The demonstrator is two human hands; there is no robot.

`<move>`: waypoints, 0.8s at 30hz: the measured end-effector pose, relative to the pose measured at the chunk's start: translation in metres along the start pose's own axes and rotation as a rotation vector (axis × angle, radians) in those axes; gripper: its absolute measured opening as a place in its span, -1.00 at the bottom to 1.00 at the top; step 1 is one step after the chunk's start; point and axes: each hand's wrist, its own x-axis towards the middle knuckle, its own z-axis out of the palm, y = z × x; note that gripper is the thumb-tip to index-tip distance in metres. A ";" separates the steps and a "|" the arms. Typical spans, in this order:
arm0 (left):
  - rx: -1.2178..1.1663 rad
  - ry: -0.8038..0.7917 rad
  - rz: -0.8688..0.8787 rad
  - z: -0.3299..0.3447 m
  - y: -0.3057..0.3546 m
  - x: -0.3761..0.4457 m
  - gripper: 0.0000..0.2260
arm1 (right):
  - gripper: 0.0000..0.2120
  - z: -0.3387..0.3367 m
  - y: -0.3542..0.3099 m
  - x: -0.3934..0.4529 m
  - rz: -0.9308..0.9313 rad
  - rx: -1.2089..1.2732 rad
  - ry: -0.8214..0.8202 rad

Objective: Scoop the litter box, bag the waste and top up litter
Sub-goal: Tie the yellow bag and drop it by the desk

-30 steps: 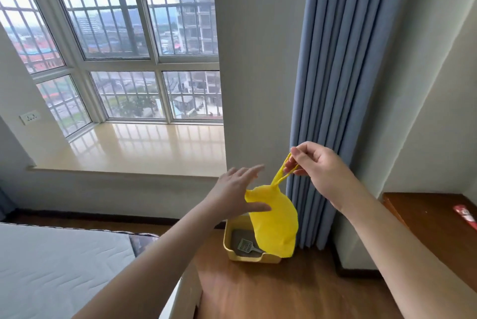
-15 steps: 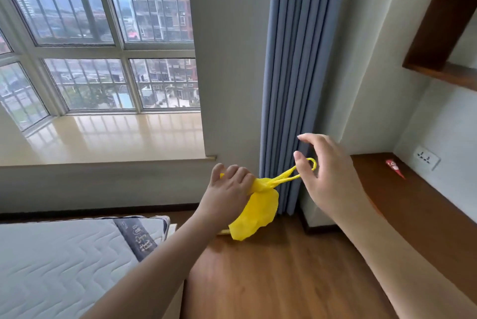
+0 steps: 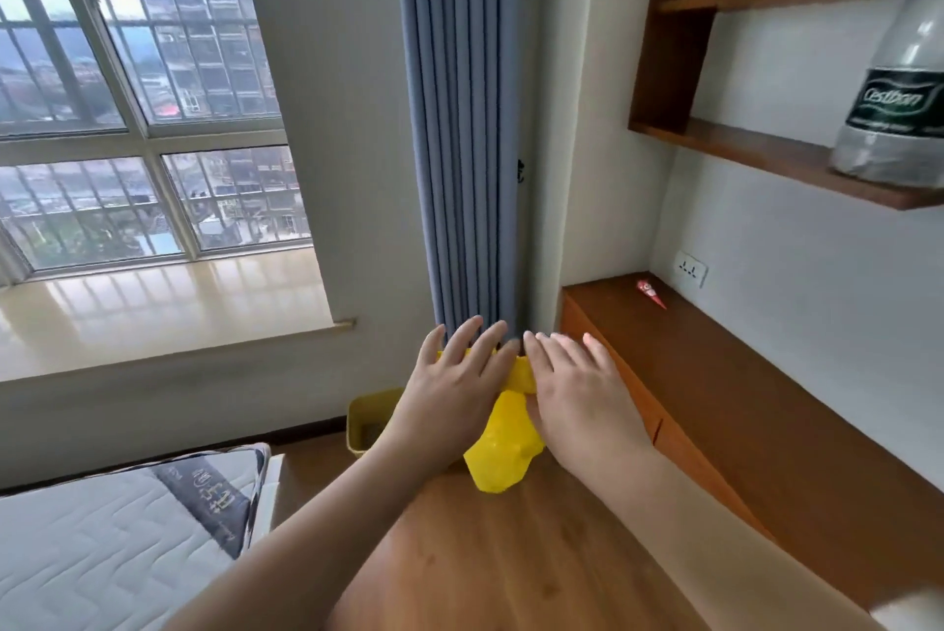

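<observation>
A filled yellow waste bag (image 3: 503,451) hangs between my two hands in front of the blue curtain. My left hand (image 3: 454,390) and my right hand (image 3: 572,390) press side by side on the bag's top, fingers stretched forward, backs toward me. The bag's neck and handles are hidden under the hands. Down on the floor behind my left wrist, a corner of the yellow litter box (image 3: 365,418) shows, with grey litter inside; most of it is covered by my arm.
A blue curtain (image 3: 462,129) hangs straight ahead. A low wooden cabinet (image 3: 766,405) runs along the right wall, a small red item (image 3: 651,293) on it. A large bottle (image 3: 894,94) stands on the wall shelf. A mattress (image 3: 102,538) lies at the lower left.
My view turned right and closer to the wall. My right hand let the bag's handle loop go from its pinch and came together with the left hand over the bag's top.
</observation>
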 end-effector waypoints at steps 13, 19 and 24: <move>-0.140 -0.021 0.065 -0.065 0.178 0.008 -0.42 | -0.42 -0.075 0.093 -0.153 0.181 -0.028 -0.001; -0.208 -0.033 0.179 -0.076 0.233 0.029 -0.45 | -0.49 -0.101 0.123 -0.203 0.359 -0.119 0.010; -0.368 -0.001 0.301 -0.081 0.277 0.030 -0.46 | -0.51 -0.114 0.130 -0.252 0.540 -0.247 -0.010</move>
